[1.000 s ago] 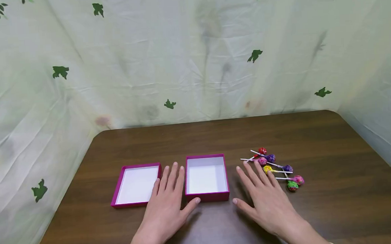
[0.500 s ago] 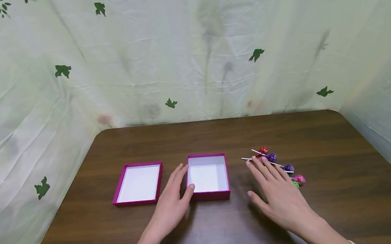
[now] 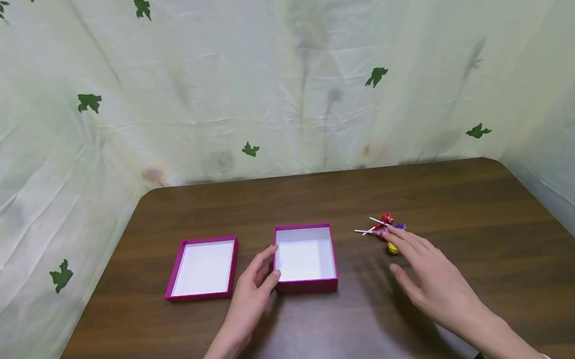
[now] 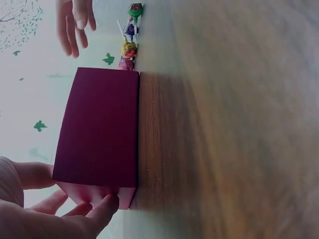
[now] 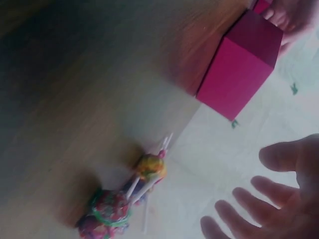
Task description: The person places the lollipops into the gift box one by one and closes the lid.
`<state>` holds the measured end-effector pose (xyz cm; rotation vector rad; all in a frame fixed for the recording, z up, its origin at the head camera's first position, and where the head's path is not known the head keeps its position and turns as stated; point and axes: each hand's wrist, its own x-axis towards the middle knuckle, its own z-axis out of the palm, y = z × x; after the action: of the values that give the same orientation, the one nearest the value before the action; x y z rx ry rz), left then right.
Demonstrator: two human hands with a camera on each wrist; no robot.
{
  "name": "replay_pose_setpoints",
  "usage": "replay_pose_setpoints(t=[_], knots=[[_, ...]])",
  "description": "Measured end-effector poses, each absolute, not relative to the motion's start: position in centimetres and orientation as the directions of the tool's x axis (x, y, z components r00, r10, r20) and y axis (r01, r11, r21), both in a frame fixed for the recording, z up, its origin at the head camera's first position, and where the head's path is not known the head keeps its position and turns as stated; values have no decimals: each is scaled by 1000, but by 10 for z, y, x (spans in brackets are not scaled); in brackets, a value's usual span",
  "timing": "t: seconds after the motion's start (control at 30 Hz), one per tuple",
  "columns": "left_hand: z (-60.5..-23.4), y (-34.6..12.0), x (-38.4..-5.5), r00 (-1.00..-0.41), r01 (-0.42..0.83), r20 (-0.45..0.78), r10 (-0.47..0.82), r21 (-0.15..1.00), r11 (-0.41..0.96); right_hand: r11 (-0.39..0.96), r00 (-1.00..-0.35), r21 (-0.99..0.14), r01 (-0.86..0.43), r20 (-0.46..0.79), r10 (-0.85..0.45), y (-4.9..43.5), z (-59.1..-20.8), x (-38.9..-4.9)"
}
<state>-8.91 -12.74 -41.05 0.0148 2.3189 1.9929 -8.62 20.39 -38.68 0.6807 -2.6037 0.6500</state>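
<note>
My left hand [image 3: 251, 292] touches the left side of an open magenta box [image 3: 308, 286], thumb and forefinger at its rim. In the left wrist view the lower fingers [image 4: 104, 211] rest against the box's side wall. My right hand [image 3: 437, 283] hovers over a group of lollipops [image 3: 393, 248] to the right of the box, its fingers extended and apart and holding nothing. The right wrist view shows wrapped lollipops [image 5: 110, 206] with white sticks beside that hand; in the head view the hand hides several of them.
The shallow magenta lid [image 3: 203, 297] lies inside-up on the brown wooden table [image 3: 289, 201], left of the box. A pale cloth [image 3: 188, 97] with green leaf shapes hangs behind the table and along its sides.
My left hand has turned and come against the box's left side. My right hand has moved rightward, away from the box and over the lollipops.
</note>
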Motion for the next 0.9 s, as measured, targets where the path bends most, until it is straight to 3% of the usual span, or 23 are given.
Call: replay_pose_setpoints(t=[0.17,0.37,0.67,0.9], knots=[[-412,-131,-90,-994,-71,-79,73,991,115,747,-789,-373,-551,523,-321,214,-387,-91],[-413,-132,-89,-992,-87,-97,82,989,119,724,-801,-426,-542,522,-292,226,-389,-96],[-409,-133,-87,-990,-112,-122,74,986,124,684,-851,-525,-506,433,-297,235,-388,-111],[-409,-132,-88,-987,-127,-138,78,983,131,711,-886,-534,-458,339,-316,240,-395,-126]])
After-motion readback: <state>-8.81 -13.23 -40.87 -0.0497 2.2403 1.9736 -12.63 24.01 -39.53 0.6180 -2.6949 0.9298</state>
